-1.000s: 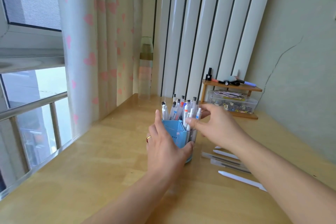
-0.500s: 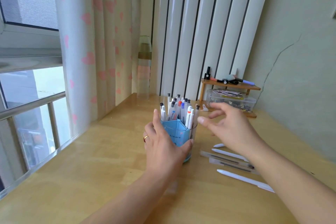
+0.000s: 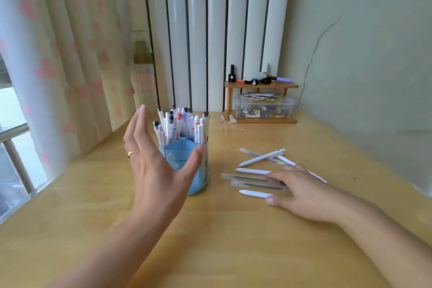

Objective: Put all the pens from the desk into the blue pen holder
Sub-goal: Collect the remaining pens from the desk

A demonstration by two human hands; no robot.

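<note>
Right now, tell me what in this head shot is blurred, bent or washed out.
Head view: the right hand is smeared by motion over the loose pens; the left hand by the blue pen holder is slightly soft; the window at the left edge is blown out white; wide-angle distortion makes the desk and the curtain lean; the far shelf stays fairly sharp.

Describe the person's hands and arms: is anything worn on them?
Both forearms are bare, with no sleeves in view. The left hand wears a gold ring on one finger. The right hand shows no ring, watch or glove.
</note>
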